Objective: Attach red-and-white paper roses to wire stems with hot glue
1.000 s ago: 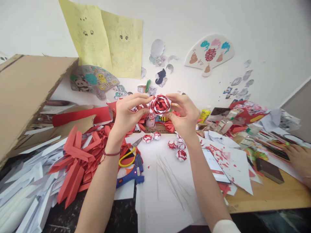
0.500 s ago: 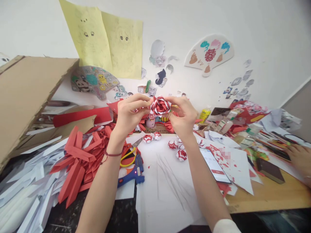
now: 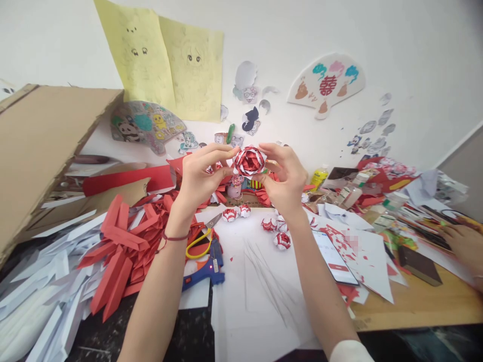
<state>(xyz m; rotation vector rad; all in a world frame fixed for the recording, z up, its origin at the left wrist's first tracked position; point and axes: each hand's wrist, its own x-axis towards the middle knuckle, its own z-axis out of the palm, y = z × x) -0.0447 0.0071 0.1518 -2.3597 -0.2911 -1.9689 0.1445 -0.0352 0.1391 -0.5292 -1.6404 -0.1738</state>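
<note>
A red and white paper flower (image 3: pixel 249 162) is held up above the far part of the table, its open top facing me. My left hand (image 3: pixel 206 173) pinches its left edge between thumb and fingers. On the opposite edge, my right hand (image 3: pixel 284 173) grips it the same way, the thumb low and the fingertips on the outer petals. Below, on white paper (image 3: pixel 249 281), lie several smaller flowers, among them one paper flower (image 3: pixel 282 241) near my right wrist. Thin wires (image 3: pixel 266 281) are spread across the same paper.
Yellow-handled scissors (image 3: pixel 199 246) and a blue glue gun (image 3: pixel 207 274) lie left of the paper. Red folded strips (image 3: pixel 124 246) and white strips (image 3: pixel 49 291) heap further left. A phone (image 3: pixel 334 256) lies right; another person's hand (image 3: pixel 462 241) rests at the far right.
The paper flower has tilted slightly and turned more of its top toward me. Some right-hand fingers have shifted on its edge. The things on the table stay where they were.
</note>
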